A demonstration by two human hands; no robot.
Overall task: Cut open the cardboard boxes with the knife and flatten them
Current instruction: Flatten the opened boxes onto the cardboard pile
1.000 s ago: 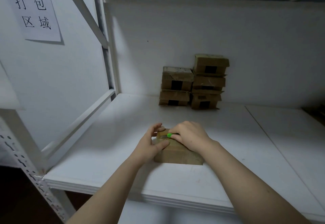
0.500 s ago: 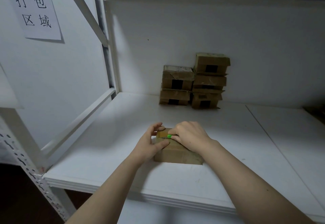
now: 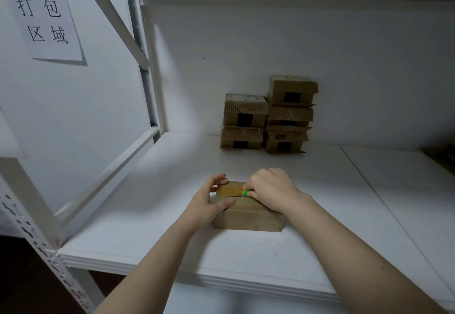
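Slitting small brown cardboard box [image 3: 248,217] | seam [image 3: 230,194] runs left-right | right hand [image 3: 273,190] grips green-tipped knife [image 3: 244,193] mid-seam | left hand [image 3: 209,202] grips box's left end

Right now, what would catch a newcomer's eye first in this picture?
At the front of the shelf, the left hand grips a box while the right hand holds a green-tipped knife on its taped top. Behind, a stack of boxes stands at the back. A sign hangs at the upper left.
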